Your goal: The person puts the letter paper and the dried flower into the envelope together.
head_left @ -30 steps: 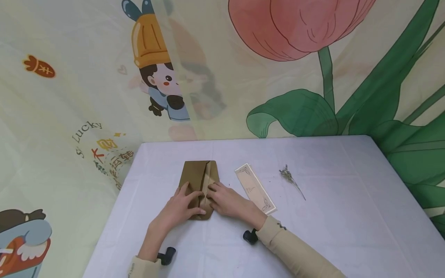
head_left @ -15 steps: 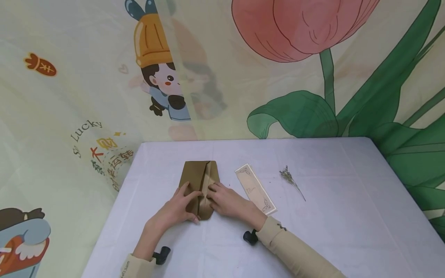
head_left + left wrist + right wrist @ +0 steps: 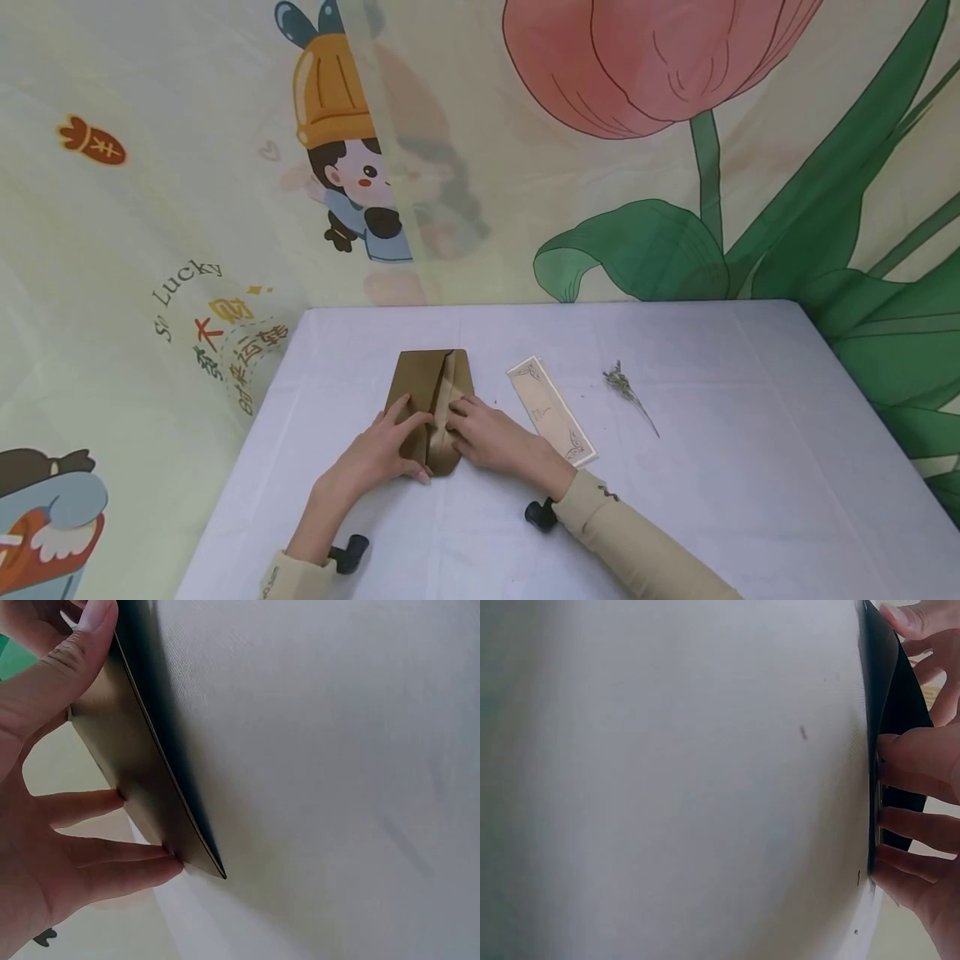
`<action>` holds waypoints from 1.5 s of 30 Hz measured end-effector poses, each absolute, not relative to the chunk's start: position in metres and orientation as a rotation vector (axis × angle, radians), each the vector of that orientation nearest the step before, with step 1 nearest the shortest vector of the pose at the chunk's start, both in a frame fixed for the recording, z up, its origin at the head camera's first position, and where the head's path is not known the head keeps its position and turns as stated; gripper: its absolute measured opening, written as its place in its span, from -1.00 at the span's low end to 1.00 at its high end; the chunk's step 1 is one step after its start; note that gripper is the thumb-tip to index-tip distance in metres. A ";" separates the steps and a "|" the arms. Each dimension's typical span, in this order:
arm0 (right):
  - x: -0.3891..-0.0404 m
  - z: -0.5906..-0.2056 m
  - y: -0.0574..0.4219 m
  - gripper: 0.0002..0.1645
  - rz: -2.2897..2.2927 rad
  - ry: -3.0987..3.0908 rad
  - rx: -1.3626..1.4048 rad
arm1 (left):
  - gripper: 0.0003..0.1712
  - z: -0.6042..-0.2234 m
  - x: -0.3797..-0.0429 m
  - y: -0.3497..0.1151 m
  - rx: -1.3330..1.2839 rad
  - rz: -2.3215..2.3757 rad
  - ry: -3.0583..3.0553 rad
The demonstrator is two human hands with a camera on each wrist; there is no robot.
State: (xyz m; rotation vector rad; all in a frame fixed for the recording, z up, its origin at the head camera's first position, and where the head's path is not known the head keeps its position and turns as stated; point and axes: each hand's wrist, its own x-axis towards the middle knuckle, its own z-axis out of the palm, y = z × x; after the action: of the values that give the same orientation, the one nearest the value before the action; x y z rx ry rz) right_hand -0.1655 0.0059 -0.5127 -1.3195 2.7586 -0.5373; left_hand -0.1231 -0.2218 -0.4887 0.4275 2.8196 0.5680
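A brown paper envelope [image 3: 422, 371] lies on the white table, with a folded strip running along its length right of the middle. My left hand [image 3: 377, 446] spreads over its left part, fingertips resting on the paper and the thumb at the near edge. In the left wrist view, the straight fingers [image 3: 150, 866] touch the envelope's surface. With its fingertips, my right hand [image 3: 491, 435] presses the folded strip on the right side. The right wrist view shows these fingers [image 3: 922, 825] lined up along the envelope's edge, beside its raised dark side.
Right of the envelope lies a cream card [image 3: 551, 408] with ornamental corners, partly behind my right wrist. Farther right is a small dried flower sprig [image 3: 621, 385]. A white cloth covers the table [image 3: 712, 500], and printed curtains [image 3: 465, 125] hang behind its far edge.
My left thumb has drawn back from the envelope's middle to its near edge, and the left wrist has shifted slightly left. The right hand keeps its place on the folded strip.
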 end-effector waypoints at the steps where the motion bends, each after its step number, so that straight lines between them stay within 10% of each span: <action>1: -0.166 -0.513 0.006 -0.67 -0.531 2.761 -1.322 | -0.08 -0.489 -0.123 -0.221 0.429 0.561 2.826; 45: -0.161 -0.509 0.014 -0.74 -0.471 2.782 -1.425 | -0.12 -0.492 -0.118 -0.211 0.363 0.534 2.887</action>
State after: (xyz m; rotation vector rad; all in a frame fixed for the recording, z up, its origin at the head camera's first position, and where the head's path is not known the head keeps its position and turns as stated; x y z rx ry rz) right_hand -0.1611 0.0137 -0.5092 -1.4250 2.7823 -0.4708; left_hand -0.1183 -0.2115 -0.4918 0.3628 2.8869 0.5337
